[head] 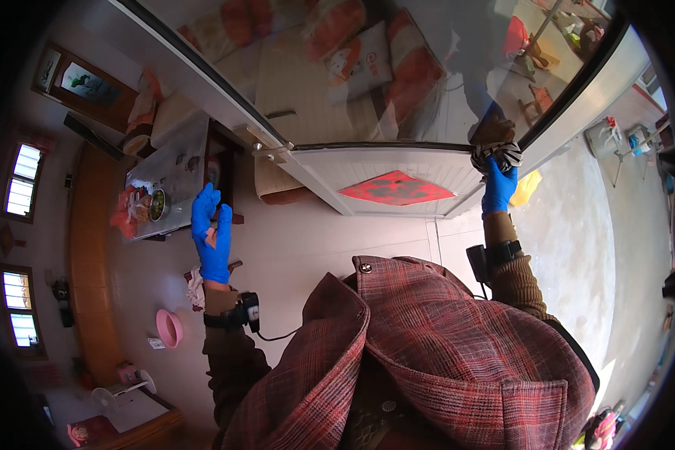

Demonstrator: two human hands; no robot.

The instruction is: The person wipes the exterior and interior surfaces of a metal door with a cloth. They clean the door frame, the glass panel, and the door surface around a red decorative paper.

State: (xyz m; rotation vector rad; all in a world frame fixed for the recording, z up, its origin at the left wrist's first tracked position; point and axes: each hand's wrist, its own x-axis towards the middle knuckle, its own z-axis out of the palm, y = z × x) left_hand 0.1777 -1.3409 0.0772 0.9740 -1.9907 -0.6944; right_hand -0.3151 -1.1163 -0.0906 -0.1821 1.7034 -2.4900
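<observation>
A door with a white frame and a glass pane [315, 84] stands before me, a red diamond-shaped paper decoration [396, 188] on its lower panel. My right hand [500, 183], in a blue glove, holds a striped cloth [498, 157] against the glass near its lower right corner; the fingers are partly hidden by the cloth. At the left, my left hand [211, 233] is raised in the air in a blue glove torn near the palm, fingers apart and holding nothing. The metal door handle [273, 151] is above and to the right of it.
Left of the door stands a table [174, 163] with a bowl of green food [157, 205] and bags. A pink basin [169, 328] is on the floor, near a stool with a cloth [196, 288]. Something yellow [526, 188] shows behind my right hand.
</observation>
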